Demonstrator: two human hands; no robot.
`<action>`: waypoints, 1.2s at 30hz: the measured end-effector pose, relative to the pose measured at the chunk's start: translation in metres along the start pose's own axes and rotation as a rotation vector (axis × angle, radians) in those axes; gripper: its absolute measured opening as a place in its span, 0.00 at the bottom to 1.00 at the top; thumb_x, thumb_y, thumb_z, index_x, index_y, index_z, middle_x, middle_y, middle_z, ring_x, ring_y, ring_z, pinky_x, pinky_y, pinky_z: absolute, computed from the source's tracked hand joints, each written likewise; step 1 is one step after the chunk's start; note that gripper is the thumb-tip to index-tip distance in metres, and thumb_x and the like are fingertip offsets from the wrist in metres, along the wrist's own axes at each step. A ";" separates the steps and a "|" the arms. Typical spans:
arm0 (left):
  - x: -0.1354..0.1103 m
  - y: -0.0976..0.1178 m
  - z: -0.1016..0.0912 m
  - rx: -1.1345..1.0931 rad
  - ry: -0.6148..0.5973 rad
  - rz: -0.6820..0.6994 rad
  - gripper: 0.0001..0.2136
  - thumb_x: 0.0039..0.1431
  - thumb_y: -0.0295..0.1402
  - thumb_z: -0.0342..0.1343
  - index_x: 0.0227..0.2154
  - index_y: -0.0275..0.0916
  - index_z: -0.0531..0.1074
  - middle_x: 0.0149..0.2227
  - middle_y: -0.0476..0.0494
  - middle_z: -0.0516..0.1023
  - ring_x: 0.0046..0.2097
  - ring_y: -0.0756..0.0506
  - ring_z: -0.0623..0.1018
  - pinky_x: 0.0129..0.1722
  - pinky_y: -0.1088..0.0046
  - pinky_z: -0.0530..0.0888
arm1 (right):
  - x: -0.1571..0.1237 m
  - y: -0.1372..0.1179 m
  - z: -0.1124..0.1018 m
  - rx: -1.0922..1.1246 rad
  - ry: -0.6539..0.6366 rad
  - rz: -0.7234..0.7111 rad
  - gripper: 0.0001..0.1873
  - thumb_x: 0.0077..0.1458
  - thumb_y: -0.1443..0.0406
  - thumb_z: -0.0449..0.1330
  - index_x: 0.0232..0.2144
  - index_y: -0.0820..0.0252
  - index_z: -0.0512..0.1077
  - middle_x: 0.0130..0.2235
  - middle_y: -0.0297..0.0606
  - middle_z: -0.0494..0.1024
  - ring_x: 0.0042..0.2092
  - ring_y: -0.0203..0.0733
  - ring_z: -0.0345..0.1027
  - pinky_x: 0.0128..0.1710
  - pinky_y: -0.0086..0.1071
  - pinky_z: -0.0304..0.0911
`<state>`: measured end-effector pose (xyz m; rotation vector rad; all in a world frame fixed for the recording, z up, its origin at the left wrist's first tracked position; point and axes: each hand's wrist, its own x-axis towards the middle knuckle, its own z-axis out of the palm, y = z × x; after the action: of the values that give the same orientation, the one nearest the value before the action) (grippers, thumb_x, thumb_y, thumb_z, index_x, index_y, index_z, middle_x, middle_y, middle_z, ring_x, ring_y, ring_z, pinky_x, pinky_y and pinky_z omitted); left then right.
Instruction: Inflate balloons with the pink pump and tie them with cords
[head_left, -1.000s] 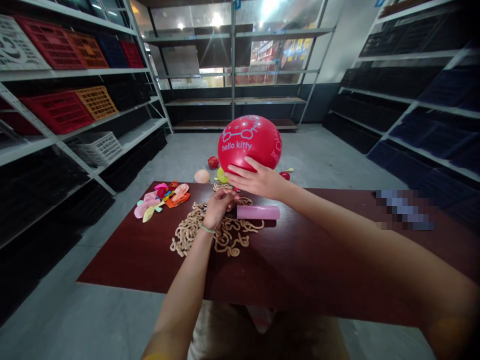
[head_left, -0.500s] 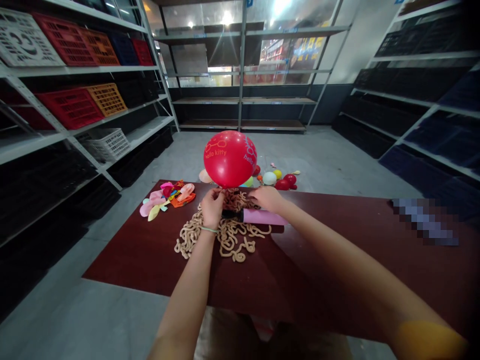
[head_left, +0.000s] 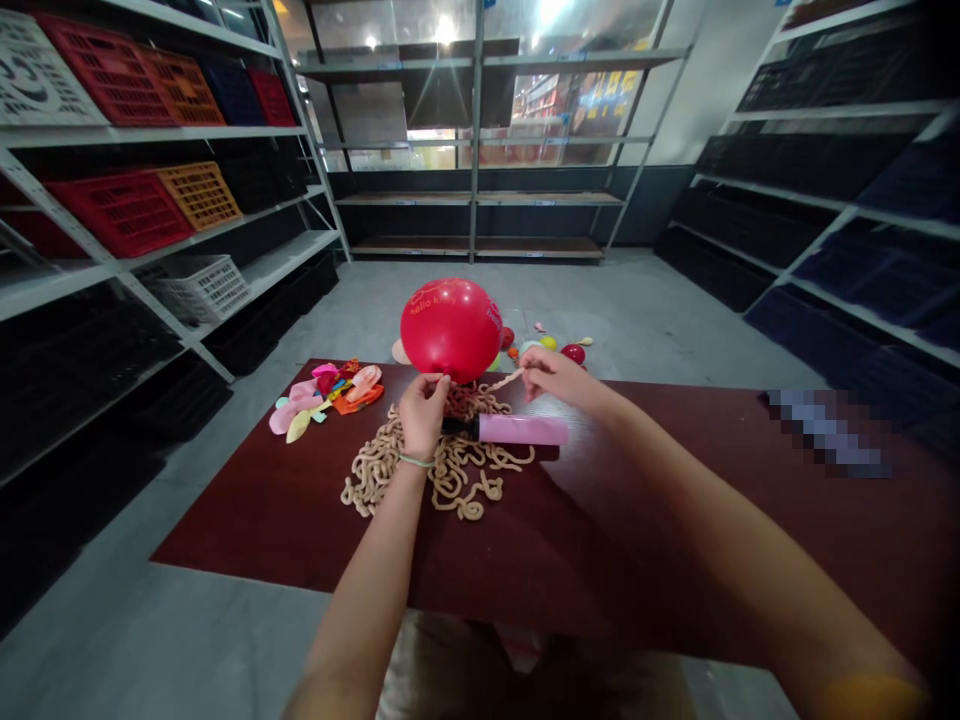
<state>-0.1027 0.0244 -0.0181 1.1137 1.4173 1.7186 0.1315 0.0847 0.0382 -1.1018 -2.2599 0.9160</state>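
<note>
My left hand [head_left: 422, 412] pinches the neck of an inflated red balloon [head_left: 450, 328] printed with "hello kitty". The balloon stands above the far part of the dark red table [head_left: 600, 520]. My right hand [head_left: 553, 374], to the right of the balloon, is closed on the end of a beige rope [head_left: 507, 379], which runs left toward the balloon's underside. A heap of the same rope, in loose coils [head_left: 375, 466], lies under and around my left hand. A pink balloon pump [head_left: 523, 430] with a black end rests across the heap.
Uninflated balloons [head_left: 300, 410] in several colours lie at the table's far left. Small inflated balloons [head_left: 574, 354] are on the floor beyond the far edge. A blurred-out flat object [head_left: 829, 433] lies at the right. Shelves with crates [head_left: 112, 215] stand at the left.
My right hand has lifted away from the heap, drawing a length of rope out with it. The balloon has tilted and dipped slightly, still in my left hand.
</note>
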 end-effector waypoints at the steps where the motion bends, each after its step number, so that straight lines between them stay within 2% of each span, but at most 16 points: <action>1: -0.002 0.000 0.001 0.009 -0.013 0.013 0.11 0.55 0.40 0.61 0.34 0.37 0.75 0.30 0.45 0.81 0.24 0.51 0.73 0.24 0.77 0.67 | -0.005 -0.005 -0.008 0.069 0.008 0.017 0.05 0.62 0.63 0.48 0.37 0.54 0.62 0.25 0.30 0.70 0.27 0.36 0.69 0.31 0.32 0.68; 5: -0.008 0.001 0.006 0.061 -0.046 0.078 0.10 0.56 0.40 0.60 0.33 0.38 0.76 0.28 0.47 0.80 0.26 0.50 0.74 0.25 0.77 0.68 | -0.022 -0.030 -0.033 0.231 0.026 0.086 0.06 0.60 0.58 0.55 0.36 0.53 0.64 0.21 0.26 0.64 0.23 0.36 0.65 0.27 0.32 0.65; 12: -0.013 0.003 0.009 0.105 -0.040 0.134 0.10 0.58 0.41 0.59 0.34 0.39 0.76 0.30 0.47 0.79 0.30 0.49 0.76 0.30 0.76 0.70 | -0.035 -0.081 -0.067 0.013 0.164 0.039 0.08 0.63 0.58 0.55 0.36 0.55 0.67 0.27 0.29 0.71 0.24 0.32 0.64 0.25 0.29 0.59; 17: -0.017 0.005 0.011 0.102 -0.073 0.157 0.09 0.59 0.39 0.58 0.34 0.39 0.76 0.28 0.49 0.77 0.27 0.51 0.73 0.28 0.77 0.68 | -0.016 -0.132 -0.093 -0.164 0.368 -0.109 0.06 0.63 0.62 0.55 0.38 0.58 0.68 0.28 0.27 0.71 0.27 0.29 0.66 0.30 0.26 0.60; 21: -0.023 0.009 0.013 0.137 -0.096 0.191 0.08 0.60 0.38 0.57 0.35 0.40 0.77 0.31 0.48 0.79 0.30 0.50 0.75 0.32 0.77 0.70 | 0.015 -0.169 -0.103 -0.268 0.451 -0.218 0.10 0.65 0.63 0.48 0.41 0.62 0.67 0.27 0.24 0.67 0.24 0.23 0.65 0.32 0.24 0.57; 24: -0.026 0.012 0.013 0.197 -0.108 0.246 0.07 0.61 0.36 0.56 0.36 0.41 0.78 0.34 0.47 0.81 0.36 0.47 0.78 0.39 0.75 0.71 | 0.037 -0.184 -0.094 -0.334 0.513 -0.200 0.07 0.64 0.64 0.51 0.40 0.61 0.67 0.27 0.25 0.69 0.23 0.25 0.64 0.29 0.24 0.59; 27: -0.026 0.012 0.011 0.264 -0.115 0.264 0.07 0.61 0.36 0.57 0.36 0.41 0.78 0.34 0.47 0.81 0.36 0.47 0.78 0.39 0.74 0.71 | 0.052 -0.182 -0.072 -0.475 0.523 -0.198 0.06 0.62 0.67 0.53 0.39 0.60 0.68 0.28 0.29 0.70 0.28 0.32 0.67 0.31 0.28 0.61; 29: -0.026 0.012 0.010 0.282 -0.121 0.267 0.07 0.61 0.37 0.56 0.37 0.41 0.78 0.33 0.48 0.81 0.35 0.47 0.78 0.38 0.74 0.71 | 0.056 -0.172 -0.054 -0.580 0.481 -0.209 0.06 0.61 0.67 0.53 0.40 0.61 0.68 0.28 0.32 0.71 0.31 0.36 0.69 0.34 0.30 0.61; 32: -0.025 0.012 0.010 0.283 -0.128 0.272 0.08 0.62 0.37 0.56 0.37 0.41 0.78 0.33 0.47 0.81 0.34 0.47 0.78 0.37 0.74 0.71 | 0.054 -0.154 -0.032 -0.688 0.385 -0.187 0.08 0.61 0.67 0.53 0.42 0.61 0.69 0.29 0.34 0.72 0.32 0.39 0.69 0.34 0.32 0.59; 36: -0.024 0.015 0.008 0.314 -0.103 0.283 0.07 0.62 0.36 0.56 0.36 0.41 0.78 0.34 0.46 0.81 0.35 0.47 0.78 0.38 0.73 0.71 | 0.039 -0.139 -0.018 -0.725 0.294 -0.139 0.09 0.63 0.65 0.51 0.40 0.57 0.70 0.30 0.36 0.74 0.31 0.41 0.68 0.31 0.33 0.56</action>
<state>-0.0840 0.0034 -0.0080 1.6160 1.5595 1.6304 0.0507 0.0591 0.1560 -1.2313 -2.4150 -0.1561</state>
